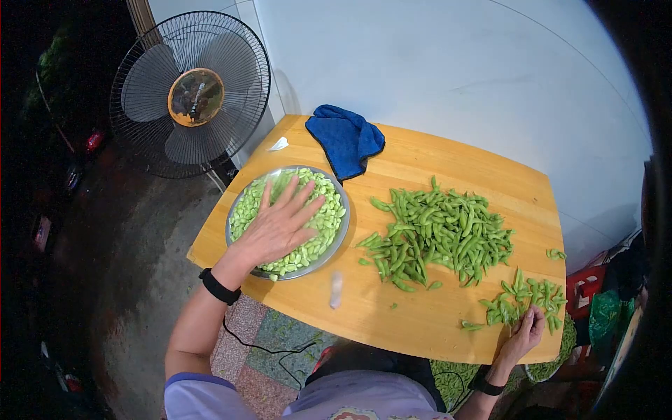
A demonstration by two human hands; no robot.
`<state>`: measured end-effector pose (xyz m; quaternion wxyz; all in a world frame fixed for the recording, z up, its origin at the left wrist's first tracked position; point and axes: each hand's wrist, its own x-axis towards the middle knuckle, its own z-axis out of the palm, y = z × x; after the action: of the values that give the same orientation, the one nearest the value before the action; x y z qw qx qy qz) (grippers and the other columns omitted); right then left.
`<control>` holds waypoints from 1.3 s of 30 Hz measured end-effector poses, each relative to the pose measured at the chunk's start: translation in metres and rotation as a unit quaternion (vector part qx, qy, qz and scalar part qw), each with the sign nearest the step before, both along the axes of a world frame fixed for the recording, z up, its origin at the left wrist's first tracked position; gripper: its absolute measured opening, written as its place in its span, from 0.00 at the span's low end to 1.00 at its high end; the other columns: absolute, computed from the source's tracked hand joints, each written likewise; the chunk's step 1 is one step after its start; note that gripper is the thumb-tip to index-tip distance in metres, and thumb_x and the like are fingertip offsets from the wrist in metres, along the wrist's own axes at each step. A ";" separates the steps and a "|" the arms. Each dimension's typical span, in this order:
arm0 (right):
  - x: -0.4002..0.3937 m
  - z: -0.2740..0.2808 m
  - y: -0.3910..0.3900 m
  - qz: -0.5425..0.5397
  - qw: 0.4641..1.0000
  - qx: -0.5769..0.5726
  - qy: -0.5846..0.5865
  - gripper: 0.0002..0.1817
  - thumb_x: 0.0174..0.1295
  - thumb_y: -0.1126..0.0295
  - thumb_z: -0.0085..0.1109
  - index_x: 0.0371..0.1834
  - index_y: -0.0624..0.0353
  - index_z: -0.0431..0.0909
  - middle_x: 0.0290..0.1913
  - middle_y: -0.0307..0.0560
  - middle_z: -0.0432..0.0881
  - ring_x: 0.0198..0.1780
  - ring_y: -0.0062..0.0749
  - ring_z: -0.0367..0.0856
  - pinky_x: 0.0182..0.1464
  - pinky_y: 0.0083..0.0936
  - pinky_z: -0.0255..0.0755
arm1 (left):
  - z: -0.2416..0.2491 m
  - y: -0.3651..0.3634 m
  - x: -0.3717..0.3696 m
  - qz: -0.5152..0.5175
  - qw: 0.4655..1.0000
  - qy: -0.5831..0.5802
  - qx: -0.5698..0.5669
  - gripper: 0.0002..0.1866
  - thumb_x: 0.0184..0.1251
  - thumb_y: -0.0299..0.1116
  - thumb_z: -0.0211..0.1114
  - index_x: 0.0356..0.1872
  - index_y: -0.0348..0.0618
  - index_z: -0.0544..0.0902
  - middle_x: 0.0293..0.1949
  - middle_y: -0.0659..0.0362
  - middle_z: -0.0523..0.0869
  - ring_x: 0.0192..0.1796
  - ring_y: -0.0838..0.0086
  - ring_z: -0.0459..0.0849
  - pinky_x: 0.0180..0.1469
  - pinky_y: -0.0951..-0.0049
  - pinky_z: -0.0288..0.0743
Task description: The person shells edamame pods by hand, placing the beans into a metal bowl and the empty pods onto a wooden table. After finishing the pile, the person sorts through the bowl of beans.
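Observation:
My left hand [278, 222] lies palm down with its fingers spread over the shelled green beans [324, 222] that fill a round metal bowl [340, 234]. At the table's right front, my right hand [526, 332] has its fingers closed beside a small heap of green pods [516, 301]; what they hold, if anything, is too small to make out. A larger pile of full green pods [448, 231] lies between the two hands, on the wooden table [364, 308].
A blue cloth [344, 140] lies at the table's back edge, near a white scrap [278, 144]. A black fan [192, 94] stands behind the table's left side. Red and green items [603, 311] are beyond the right edge. A cable [269, 348] runs below the front edge.

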<state>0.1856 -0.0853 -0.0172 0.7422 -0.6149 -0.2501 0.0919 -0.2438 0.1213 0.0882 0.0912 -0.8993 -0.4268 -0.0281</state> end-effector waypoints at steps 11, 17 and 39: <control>0.002 -0.003 0.000 0.018 0.999 0.029 -0.005 0.07 0.63 0.69 0.50 0.40 0.60 0.73 0.26 0.30 0.67 0.20 0.09 0.56 0.20 0.09 0.48 | 0.005 0.002 -0.018 0.075 0.992 -0.090 0.047 0.26 0.67 0.44 0.46 0.65 0.50 0.59 0.68 0.52 0.53 0.70 0.57 0.45 0.67 0.48 0.32; 0.005 -0.007 0.000 0.010 1.000 0.018 -0.015 0.07 0.63 0.69 0.50 0.40 0.60 0.73 0.23 0.29 0.65 0.20 0.09 0.56 0.19 0.08 0.49 | 0.007 0.025 -0.039 0.071 0.829 -0.555 0.005 0.13 0.65 0.27 0.50 0.50 0.38 0.75 0.46 0.52 0.79 0.53 0.65 0.76 0.54 0.68 0.68; 0.003 0.003 -0.019 0.054 0.996 0.048 0.051 0.07 0.63 0.70 0.50 0.40 0.61 0.73 0.25 0.33 0.67 0.18 0.10 0.57 0.18 0.08 0.49 | 0.021 0.013 -0.046 -0.101 0.639 -0.719 -0.255 0.21 0.61 0.22 0.51 0.57 0.36 0.66 0.63 0.50 0.63 0.66 0.60 0.61 0.67 0.66 0.54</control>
<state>0.1889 -0.1041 -0.0140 0.7767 -0.5584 -0.2493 0.1511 -0.2897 0.1338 0.1087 -0.4803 -0.6205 -0.2550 -0.5650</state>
